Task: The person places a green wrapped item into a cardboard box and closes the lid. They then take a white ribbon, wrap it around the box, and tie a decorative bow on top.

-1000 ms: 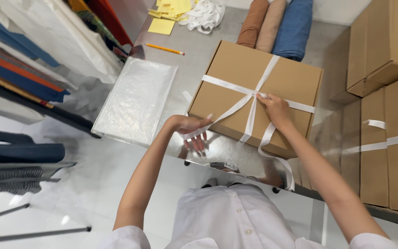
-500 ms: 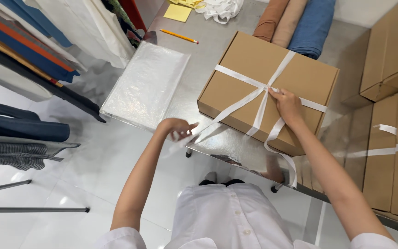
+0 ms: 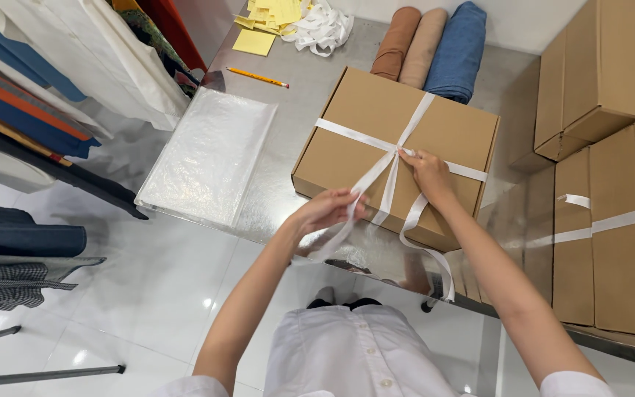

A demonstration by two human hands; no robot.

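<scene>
White ribbon (image 3: 376, 173) crosses cardboard box (image 3: 398, 151); right hand (image 3: 426, 170) pinches crossing, left hand (image 3: 328, 209) grip clenched on loose tail, desk (image 3: 310, 88) beneath.

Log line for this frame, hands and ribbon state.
left hand: pulling ribbon end | right hand: pinning ribbon crossing on cardboard box | table: steel

A flat brown cardboard box (image 3: 398, 151) lies on a steel table (image 3: 310, 81), bound crosswise with white ribbon (image 3: 376, 176); the right hand (image 3: 426, 170) presses on the ribbon's crossing; the left hand (image 3: 326, 212) grips one loose ribbon end near the box's front edge; a clear plastic bag (image 3: 211, 156) lies left of the box; a pencil (image 3: 257, 76), yellow notes (image 3: 266, 22) and three fabric rolls (image 3: 428, 48) lie beyond; more boxes (image 3: 611, 220) stand at right.
</scene>
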